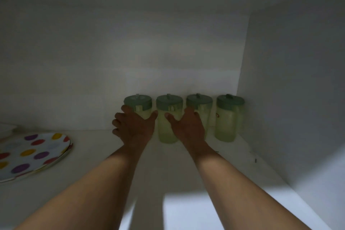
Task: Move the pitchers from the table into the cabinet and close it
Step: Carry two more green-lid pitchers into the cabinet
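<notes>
A polka-dot plate (31, 155) lies at 9 o'clock on the white cabinet shelf (168, 164), its left part cut off by the frame edge. Four green-lidded pitchers stand in a row against the back wall, around 12 to 1 o'clock. The left hand (133, 127) wraps the first pitcher (139, 103), hiding most of its body. The second pitcher (168, 117) stands free between the hands. The right hand (188, 126) covers the third pitcher (199, 104); whether it grips cannot be told. The fourth pitcher (228, 117) stands dim near the side wall.
</notes>
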Demonstrator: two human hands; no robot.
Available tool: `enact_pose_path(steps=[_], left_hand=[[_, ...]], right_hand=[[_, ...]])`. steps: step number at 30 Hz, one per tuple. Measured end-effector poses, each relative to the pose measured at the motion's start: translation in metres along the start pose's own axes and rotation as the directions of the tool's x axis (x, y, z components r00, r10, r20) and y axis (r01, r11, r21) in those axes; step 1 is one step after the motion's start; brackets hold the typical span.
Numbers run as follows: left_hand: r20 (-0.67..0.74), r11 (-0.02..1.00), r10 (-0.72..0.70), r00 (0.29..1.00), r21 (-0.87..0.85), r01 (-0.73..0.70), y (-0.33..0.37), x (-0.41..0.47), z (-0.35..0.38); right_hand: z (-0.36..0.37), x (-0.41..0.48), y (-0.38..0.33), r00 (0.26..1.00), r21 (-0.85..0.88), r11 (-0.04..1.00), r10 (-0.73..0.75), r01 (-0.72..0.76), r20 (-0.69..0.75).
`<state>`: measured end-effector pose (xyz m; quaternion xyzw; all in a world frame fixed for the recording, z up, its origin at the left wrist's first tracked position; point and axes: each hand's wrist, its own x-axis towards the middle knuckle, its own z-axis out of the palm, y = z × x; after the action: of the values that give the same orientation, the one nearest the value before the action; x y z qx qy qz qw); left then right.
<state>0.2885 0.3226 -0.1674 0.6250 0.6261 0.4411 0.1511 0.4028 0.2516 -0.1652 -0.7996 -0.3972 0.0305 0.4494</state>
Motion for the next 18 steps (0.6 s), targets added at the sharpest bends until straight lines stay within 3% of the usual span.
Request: enact_pose_path(steps=[5, 11, 18], left_hand=[[0.1, 0.968, 0.232, 0.968, 0.079, -0.24, 0.011, -0.036, -0.05], [0.217, 0.859, 0.477, 0.852, 0.091, -0.504, 0.011, -0.092, -0.144], [0.245, 0.799, 0.592, 0.768, -0.053, -0.599, -0.012, -0.165, -0.258]], right_hand=[[-0.064, -0.041, -0.015, 0.997, -0.1, 0.995, 0.035, -0.029, 0.065], [-0.146, -0.128, -0.043, 0.998, -0.268, 0.963, -0.013, 0.028, 0.057], [-0.199, -0.237, -0.082, 0.993, -0.32, 0.94, -0.107, 0.119, 0.054]])
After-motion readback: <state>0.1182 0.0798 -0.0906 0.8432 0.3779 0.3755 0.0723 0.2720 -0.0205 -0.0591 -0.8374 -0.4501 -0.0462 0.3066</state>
